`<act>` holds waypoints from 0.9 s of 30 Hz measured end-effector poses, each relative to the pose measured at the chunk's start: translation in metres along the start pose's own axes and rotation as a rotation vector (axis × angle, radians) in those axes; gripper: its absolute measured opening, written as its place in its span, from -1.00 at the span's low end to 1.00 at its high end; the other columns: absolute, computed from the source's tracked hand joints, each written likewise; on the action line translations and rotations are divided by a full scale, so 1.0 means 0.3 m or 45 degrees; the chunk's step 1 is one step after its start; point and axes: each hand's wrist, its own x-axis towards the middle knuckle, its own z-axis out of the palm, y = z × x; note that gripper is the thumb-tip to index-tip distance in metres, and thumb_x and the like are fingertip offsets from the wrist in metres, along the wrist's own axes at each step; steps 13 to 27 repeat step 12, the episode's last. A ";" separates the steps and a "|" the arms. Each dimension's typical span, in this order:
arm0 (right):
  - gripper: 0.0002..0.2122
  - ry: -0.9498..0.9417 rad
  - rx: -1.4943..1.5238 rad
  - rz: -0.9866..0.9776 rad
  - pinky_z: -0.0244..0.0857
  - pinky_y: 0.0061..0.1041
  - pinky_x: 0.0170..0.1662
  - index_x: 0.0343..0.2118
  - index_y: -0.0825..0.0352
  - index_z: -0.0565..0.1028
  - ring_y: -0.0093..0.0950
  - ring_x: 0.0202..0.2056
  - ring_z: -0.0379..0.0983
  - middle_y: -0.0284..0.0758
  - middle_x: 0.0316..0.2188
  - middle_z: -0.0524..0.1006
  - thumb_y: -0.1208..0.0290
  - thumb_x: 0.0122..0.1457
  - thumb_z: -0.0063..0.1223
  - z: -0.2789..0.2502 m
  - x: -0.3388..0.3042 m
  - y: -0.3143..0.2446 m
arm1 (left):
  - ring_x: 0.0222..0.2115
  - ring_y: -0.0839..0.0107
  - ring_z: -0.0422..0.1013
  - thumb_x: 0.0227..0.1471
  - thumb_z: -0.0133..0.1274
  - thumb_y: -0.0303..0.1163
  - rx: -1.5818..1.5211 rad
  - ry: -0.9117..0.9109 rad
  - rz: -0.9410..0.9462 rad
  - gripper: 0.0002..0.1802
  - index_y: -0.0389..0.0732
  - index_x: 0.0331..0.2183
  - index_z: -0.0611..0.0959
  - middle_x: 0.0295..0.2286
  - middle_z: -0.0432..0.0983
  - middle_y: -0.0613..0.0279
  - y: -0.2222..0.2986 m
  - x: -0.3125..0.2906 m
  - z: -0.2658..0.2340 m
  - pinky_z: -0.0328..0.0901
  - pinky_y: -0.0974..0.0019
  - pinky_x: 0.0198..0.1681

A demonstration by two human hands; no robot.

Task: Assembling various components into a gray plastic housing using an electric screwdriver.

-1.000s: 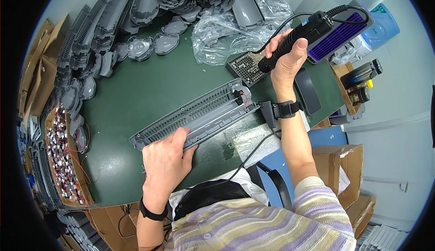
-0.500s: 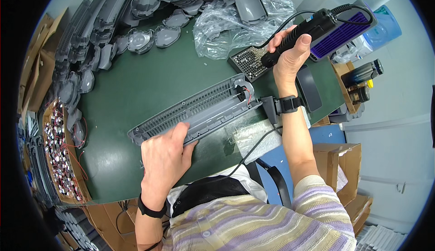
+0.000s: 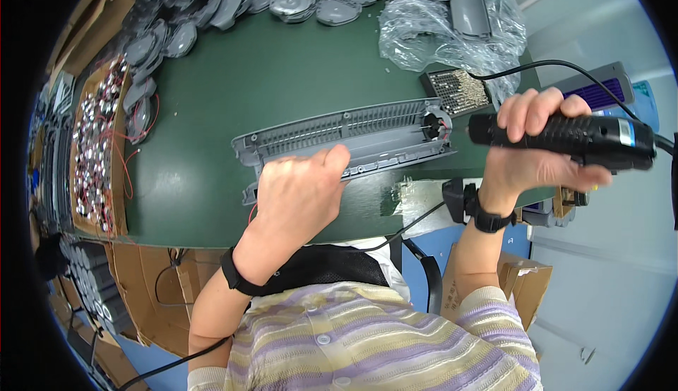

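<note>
A long grey plastic housing [image 3: 385, 152] with a slatted side lies across the green table, open side up. Its left part is gripped by my left hand [image 3: 300, 190], fingers curled over the near edge and partly hidden. Inside the right end sit a dark round part [image 3: 432, 127] and red wires. Just right of that end, my right hand [image 3: 526, 169] is wrapped round a black corded electric screwdriver [image 3: 614, 144]. The tool lies nearly level, its tip pointing left toward the housing, apparently not touching it. Behind it is a screw tray [image 3: 455, 94] with rows of small screws.
Grey plastic covers [image 3: 293, 3] line the far and left edges of the green table [image 3: 205, 109]. A clear plastic bag [image 3: 417, 31] lies at the far right. On the left stands a cardboard box [image 3: 120, 179] of small wired parts. The screwdriver's cord [image 3: 558, 63] arches behind my right hand.
My right hand has brought the screwdriver away from the screw tray, nearer the housing's right end, and turned it level. My left hand stays on the housing. The whole view has shifted.
</note>
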 end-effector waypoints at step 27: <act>-0.03 -0.235 0.266 0.206 0.37 -0.37 -0.62 -0.10 0.33 0.31 -0.39 -0.66 0.37 -0.22 -0.57 0.43 -0.67 -0.14 0.03 0.150 -0.146 0.102 | -0.71 0.21 0.42 -0.21 0.17 -0.50 0.060 0.245 0.102 -0.80 -0.14 -0.51 0.45 -0.65 0.45 0.28 -0.007 -0.016 0.046 0.32 0.25 -0.59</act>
